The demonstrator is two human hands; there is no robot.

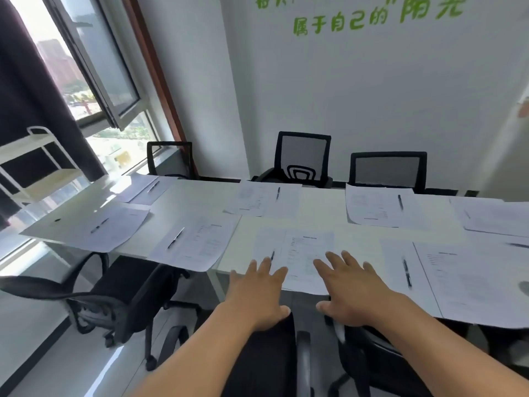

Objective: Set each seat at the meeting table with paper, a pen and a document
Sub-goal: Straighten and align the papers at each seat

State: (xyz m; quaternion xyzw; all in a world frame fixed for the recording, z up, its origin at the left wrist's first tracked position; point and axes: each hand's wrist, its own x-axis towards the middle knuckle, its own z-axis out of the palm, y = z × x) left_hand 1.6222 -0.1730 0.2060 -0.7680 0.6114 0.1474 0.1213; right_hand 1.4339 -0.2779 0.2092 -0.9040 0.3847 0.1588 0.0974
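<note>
I see both hands spread wide, fingers straight, holding nothing. Left hand (259, 287) sits at the near edge of the meeting table (200, 193), fingertips over a blank paper (267, 245) w/ a pen (272, 255) on it. Right hand (350, 285) lies just right of that, over the printed document (307, 253), which overlaps the paper's right side. Can't tell if the palms touch the sheets. Other seats around the table have similar sets. Black chair (300, 159) at the table's far side.
</note>
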